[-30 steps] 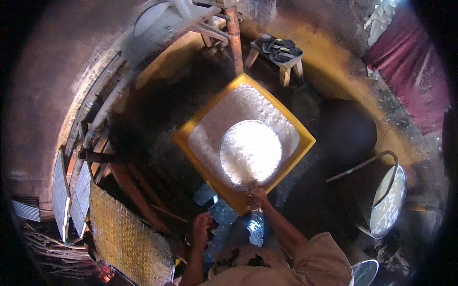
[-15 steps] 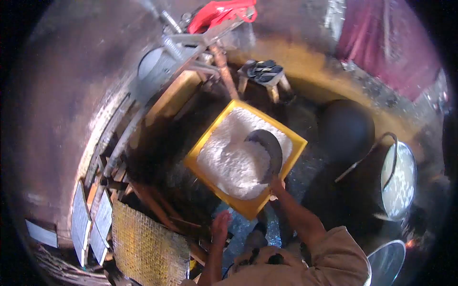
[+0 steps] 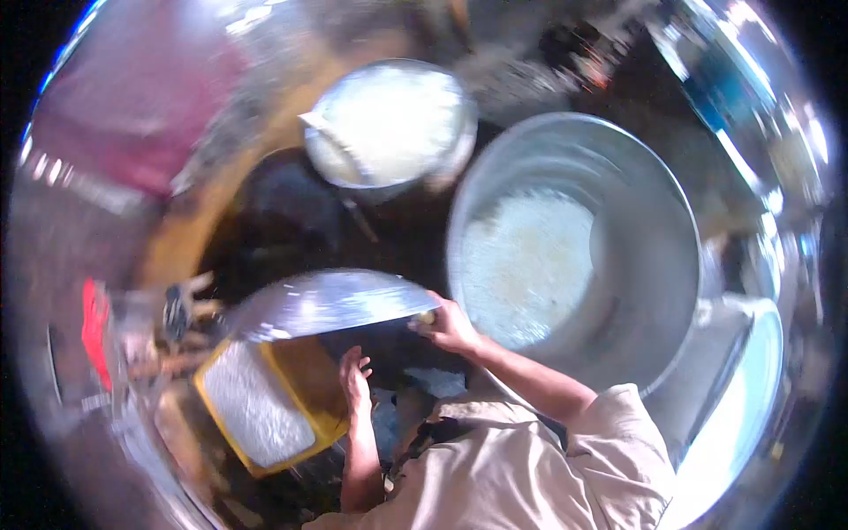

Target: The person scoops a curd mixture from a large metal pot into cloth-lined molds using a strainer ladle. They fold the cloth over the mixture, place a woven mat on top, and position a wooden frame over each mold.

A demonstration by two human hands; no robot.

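Observation:
My right hand (image 3: pixel 449 327) is closed on the edge of a wide, shallow metal bowl (image 3: pixel 327 299), which is tilted and blurred by motion. Whether anything lies in the bowl I cannot tell. Beneath it stands a yellow square crate (image 3: pixel 290 382) with a white, lumpy mass (image 3: pixel 252 397) inside; the bowl hides part of the crate. My left hand (image 3: pixel 355 375) is beside the crate, fingers apart and holding nothing. Right of the bowl is a large, deep metal pot (image 3: pixel 649 283) with pale liquid (image 3: pixel 530 265) at its bottom.
A basin (image 3: pixel 464 146) of whitish liquid stands ahead, a curved handle (image 3: pixel 340 146) leaning in it. A dark round vessel (image 3: pixel 287 208) is to its left. At far left lie a red item (image 3: pixel 93 336) and a small stool (image 3: pixel 208 307). A pale-rimmed container (image 3: pixel 764 353) stands at right.
My view has swung right, bringing the large pot into sight. The bowl has come up out of the white mass in the crate, still in my right hand.

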